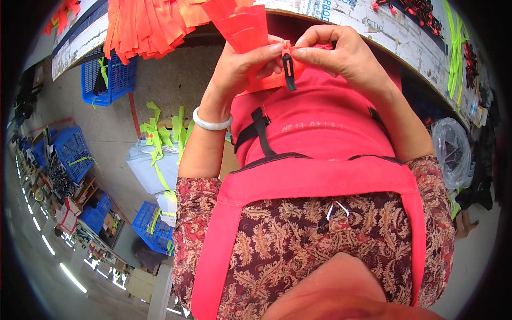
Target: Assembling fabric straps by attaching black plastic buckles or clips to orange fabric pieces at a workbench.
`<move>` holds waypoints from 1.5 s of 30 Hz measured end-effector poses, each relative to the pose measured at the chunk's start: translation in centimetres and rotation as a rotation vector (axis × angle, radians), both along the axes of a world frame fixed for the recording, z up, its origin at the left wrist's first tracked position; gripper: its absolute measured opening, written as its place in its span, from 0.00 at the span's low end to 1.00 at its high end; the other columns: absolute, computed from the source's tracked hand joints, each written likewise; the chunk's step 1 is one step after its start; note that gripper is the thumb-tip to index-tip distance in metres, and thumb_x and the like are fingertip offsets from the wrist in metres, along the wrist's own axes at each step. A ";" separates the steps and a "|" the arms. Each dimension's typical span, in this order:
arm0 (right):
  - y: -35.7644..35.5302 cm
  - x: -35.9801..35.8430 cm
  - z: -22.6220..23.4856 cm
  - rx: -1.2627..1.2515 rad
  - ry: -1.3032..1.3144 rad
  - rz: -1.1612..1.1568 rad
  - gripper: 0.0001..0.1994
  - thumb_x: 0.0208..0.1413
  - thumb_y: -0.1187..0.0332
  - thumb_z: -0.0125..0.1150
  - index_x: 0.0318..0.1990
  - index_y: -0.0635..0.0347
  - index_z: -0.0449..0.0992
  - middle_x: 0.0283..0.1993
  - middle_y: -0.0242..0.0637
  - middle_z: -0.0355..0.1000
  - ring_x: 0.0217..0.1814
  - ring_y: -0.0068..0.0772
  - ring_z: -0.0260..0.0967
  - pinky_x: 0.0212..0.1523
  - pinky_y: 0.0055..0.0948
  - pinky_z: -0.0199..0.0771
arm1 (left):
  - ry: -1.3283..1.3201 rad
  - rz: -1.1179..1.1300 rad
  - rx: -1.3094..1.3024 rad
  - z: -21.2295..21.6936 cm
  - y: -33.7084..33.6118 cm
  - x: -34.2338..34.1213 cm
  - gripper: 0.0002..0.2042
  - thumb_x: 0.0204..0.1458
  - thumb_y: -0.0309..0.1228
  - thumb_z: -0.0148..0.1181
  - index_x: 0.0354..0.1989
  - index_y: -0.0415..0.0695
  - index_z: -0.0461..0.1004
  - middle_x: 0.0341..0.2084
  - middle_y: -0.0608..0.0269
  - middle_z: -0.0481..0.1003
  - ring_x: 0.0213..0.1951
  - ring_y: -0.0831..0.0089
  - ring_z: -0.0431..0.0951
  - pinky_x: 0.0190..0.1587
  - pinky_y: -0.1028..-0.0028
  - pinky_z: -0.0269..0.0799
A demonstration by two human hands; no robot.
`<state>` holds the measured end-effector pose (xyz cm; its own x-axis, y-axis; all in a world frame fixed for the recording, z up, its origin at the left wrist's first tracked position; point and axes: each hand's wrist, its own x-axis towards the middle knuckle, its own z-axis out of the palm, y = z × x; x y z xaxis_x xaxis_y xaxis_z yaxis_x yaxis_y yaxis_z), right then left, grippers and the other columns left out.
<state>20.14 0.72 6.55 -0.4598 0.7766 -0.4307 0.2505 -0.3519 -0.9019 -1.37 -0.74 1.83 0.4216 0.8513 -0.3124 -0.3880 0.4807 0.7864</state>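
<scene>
My left hand (248,66) is closed on flat orange fabric strips (249,37), which stick up past its fingers. Thumb and fingers also pinch a gathered orange bit at the top of a small black slotted piece (289,72), which hangs down over the red apron (309,117). From the other side my right hand (346,58) pinches the same orange material, its thumb close to the left fingertips. A dark bit shows beside the right fingers; I cannot tell what it is. Both hands are in front of the apron, at the table's near edge.
A pile of orange strips (149,29) overhangs the table (394,40). Small black-and-red parts (418,15) and yellow-green strips (456,48) lie to the right. Blue crates (114,80) and pale bundles (152,168) stand on the left floor. A clear plastic bag (452,146) hangs at right.
</scene>
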 end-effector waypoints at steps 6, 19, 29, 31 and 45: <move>0.1 0.2 -0.1 0.029 0.002 0.032 0.10 0.54 0.64 0.64 0.35 0.63 0.79 0.25 0.24 0.70 0.23 0.08 0.59 0.23 0.13 0.57 | 0.140 -0.079 0.038 0.0 0.2 -0.6 0.10 0.50 0.28 0.64 0.39 0.37 0.77 0.27 0.63 0.77 0.25 0.78 0.76 0.28 0.81 0.70; -0.3 0.0 -1.0 0.225 0.041 -0.047 0.10 0.58 0.66 0.62 0.37 0.64 0.78 0.28 0.24 0.71 0.28 0.10 0.62 0.27 0.13 0.62 | 0.213 0.040 0.159 0.0 -0.5 1.0 0.07 0.49 0.22 0.65 0.38 0.38 0.78 0.21 0.69 0.74 0.22 0.84 0.71 0.24 0.82 0.65; -1.4 -0.9 -2.6 0.759 -0.006 -0.037 0.08 0.53 0.72 0.66 0.39 0.65 0.77 0.32 0.31 0.72 0.28 0.16 0.63 0.29 0.18 0.66 | 0.331 0.143 0.495 -1.4 -1.5 1.1 0.09 0.51 0.17 0.60 0.40 0.39 0.77 0.30 0.67 0.77 0.30 0.82 0.74 0.31 0.81 0.71; -1.6 -1.0 -2.8 0.765 0.005 -0.053 0.08 0.52 0.72 0.66 0.38 0.64 0.77 0.31 0.33 0.71 0.27 0.18 0.63 0.28 0.19 0.65 | 0.319 0.134 0.499 -1.6 -1.6 1.2 0.09 0.51 0.16 0.59 0.41 0.38 0.77 0.30 0.67 0.77 0.30 0.82 0.74 0.31 0.81 0.70; -1.3 -1.0 -3.5 0.741 0.023 -0.055 0.08 0.52 0.74 0.66 0.38 0.64 0.76 0.34 0.34 0.72 0.30 0.19 0.66 0.31 0.18 0.66 | 0.330 0.200 0.488 -2.1 -1.6 2.2 0.10 0.51 0.19 0.61 0.42 0.39 0.78 0.23 0.68 0.76 0.25 0.83 0.72 0.27 0.80 0.68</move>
